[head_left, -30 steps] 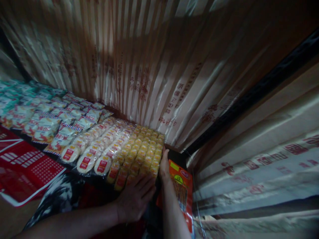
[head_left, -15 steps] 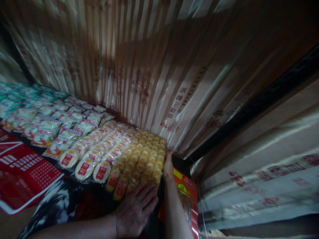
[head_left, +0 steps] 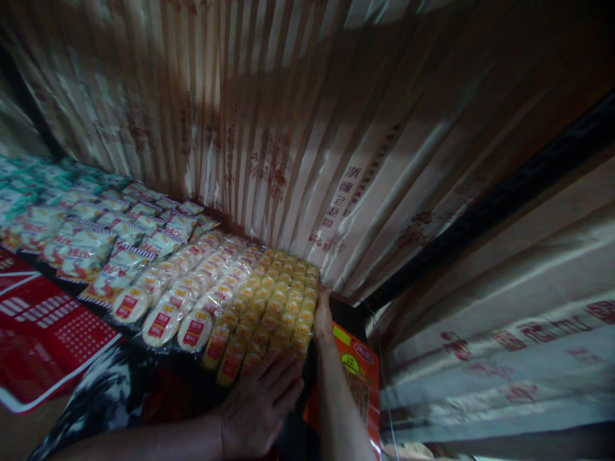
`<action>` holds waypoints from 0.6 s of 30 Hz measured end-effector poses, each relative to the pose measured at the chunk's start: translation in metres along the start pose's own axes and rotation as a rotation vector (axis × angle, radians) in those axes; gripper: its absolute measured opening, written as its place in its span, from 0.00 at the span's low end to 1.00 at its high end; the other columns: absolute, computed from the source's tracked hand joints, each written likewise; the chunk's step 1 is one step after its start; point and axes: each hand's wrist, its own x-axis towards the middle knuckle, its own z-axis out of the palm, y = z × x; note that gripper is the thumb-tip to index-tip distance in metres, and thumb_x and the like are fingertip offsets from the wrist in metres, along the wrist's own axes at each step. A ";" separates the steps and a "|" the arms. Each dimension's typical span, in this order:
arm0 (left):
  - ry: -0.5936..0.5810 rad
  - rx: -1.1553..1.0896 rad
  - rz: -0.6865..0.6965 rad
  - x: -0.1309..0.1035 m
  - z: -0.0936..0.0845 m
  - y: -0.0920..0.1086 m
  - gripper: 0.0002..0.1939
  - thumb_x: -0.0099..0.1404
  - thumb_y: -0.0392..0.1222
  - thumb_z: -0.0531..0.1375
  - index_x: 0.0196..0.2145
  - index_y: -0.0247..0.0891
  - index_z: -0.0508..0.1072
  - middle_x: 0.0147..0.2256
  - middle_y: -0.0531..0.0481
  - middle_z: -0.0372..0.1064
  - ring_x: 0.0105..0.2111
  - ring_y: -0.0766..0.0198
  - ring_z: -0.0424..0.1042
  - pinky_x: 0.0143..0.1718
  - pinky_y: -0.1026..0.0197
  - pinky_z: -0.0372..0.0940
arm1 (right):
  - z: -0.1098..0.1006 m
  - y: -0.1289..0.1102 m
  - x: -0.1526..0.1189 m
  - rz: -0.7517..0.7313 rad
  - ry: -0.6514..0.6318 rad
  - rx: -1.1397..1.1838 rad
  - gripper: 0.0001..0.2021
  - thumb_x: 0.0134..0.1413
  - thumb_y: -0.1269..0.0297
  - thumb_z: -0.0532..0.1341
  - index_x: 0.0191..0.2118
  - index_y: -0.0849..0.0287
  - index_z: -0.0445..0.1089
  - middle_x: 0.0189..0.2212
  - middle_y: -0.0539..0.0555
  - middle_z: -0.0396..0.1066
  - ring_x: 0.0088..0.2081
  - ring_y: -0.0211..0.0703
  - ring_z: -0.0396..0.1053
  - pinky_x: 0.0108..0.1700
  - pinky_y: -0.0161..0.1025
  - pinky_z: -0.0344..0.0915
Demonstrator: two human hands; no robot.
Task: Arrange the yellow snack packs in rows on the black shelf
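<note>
Rows of yellow-wrapped snack packs (head_left: pixel 273 298) stand tightly lined up on a dark shelf. Across the front ends of these rows lies my left hand (head_left: pixel 264 397), fingers stretched out and close together, gripping nothing. My right hand (head_left: pixel 323 314) is upright along the right side of the same rows, its palm side against the last row. It looks flattened out, with part of the fingers hidden by the packs. Just left of the yellow packs are rows of round white crackers (head_left: pixel 163 323) in clear wrappers with red labels.
White-and-blue snack bags (head_left: pixel 86 250) and green bags (head_left: pixel 29 186) fill the shelf's left side. A red basket (head_left: pixel 52 326) is at the lower left. An orange package (head_left: pixel 358 368) lies right of my right forearm. Stacked printed plastic-wrapped goods (head_left: pixel 269 160) rise behind, beside a dark bar (head_left: pixel 461 218).
Both hands stay in the same places against the yellow packs. The view has shifted only very slightly.
</note>
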 end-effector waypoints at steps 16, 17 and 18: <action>0.050 0.003 0.052 -0.002 -0.006 -0.005 0.24 0.69 0.41 0.50 0.60 0.29 0.58 0.63 0.38 0.52 0.66 0.52 0.43 0.65 0.47 0.44 | -0.016 -0.040 -0.046 0.070 0.140 0.324 0.38 0.58 0.40 0.40 0.63 0.65 0.54 0.65 0.59 0.52 0.66 0.42 0.48 0.67 0.46 0.40; 0.057 0.006 0.052 -0.003 -0.006 -0.005 0.24 0.69 0.42 0.49 0.59 0.28 0.59 0.63 0.38 0.52 0.66 0.51 0.42 0.65 0.47 0.43 | -0.017 -0.046 -0.056 0.055 0.144 0.322 0.37 0.58 0.40 0.40 0.62 0.65 0.55 0.64 0.59 0.53 0.66 0.42 0.48 0.67 0.47 0.39; 0.053 0.005 0.052 -0.003 -0.006 -0.006 0.23 0.69 0.41 0.49 0.59 0.28 0.60 0.63 0.38 0.52 0.66 0.51 0.41 0.66 0.48 0.42 | -0.017 -0.051 -0.066 0.043 0.147 0.319 0.37 0.59 0.41 0.40 0.62 0.65 0.55 0.64 0.59 0.53 0.66 0.43 0.48 0.67 0.47 0.39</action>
